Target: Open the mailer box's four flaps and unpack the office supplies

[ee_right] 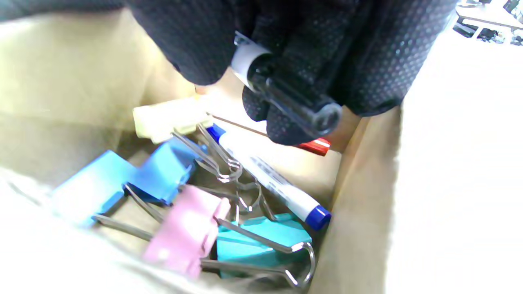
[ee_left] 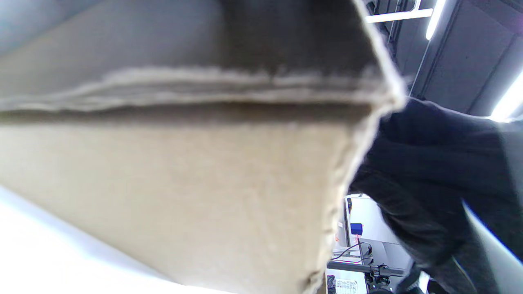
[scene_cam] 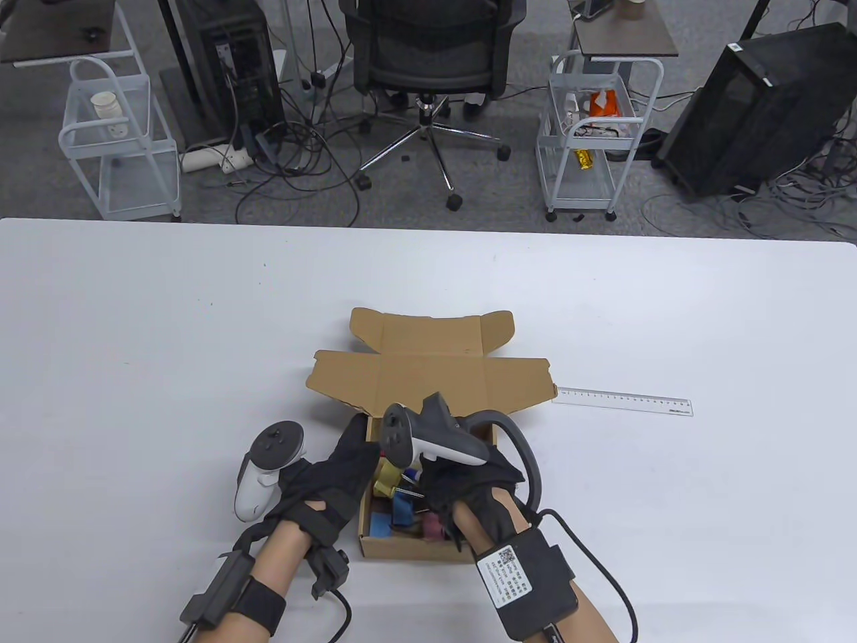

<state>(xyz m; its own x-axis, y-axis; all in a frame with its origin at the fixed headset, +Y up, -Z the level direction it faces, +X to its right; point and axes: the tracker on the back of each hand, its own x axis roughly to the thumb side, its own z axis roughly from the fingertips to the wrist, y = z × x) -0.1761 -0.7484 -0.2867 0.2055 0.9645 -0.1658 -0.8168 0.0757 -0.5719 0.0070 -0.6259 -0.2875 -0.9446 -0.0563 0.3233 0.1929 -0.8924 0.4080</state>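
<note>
Mailer box [scene_cam: 428, 375] sits between the two hands with its lid and flaps laid back on the far side, so the opening part looks done and the unpacking is under way. Left hand [scene_cam: 331, 485] rests against the box's left wall, fingers over the rim; whether it actually grips the cardboard cannot be told, since the left wrist view shows only a blurred wall close up. Just beyond its fingertips, inside the box, lie binder clips [ee_right: 179, 212] in blue, pink, teal and pale yellow, their wire handles tangled, with a blue-capped marker [ee_right: 269, 179] across them and a red-tipped pen [ee_right: 314, 146] under the right hand. Right hand [ee_right: 302, 61] is curled inside the box, fingers closed round a black-capped marker [ee_right: 286, 96]. The likely trouble is a loose hold letting that marker slip back in, or a wire handle snagging the glove and dragging clips out. A clear ruler [scene_cam: 622, 400] lies well beyond the right hand, on the table [scene_cam: 134, 335].
</note>
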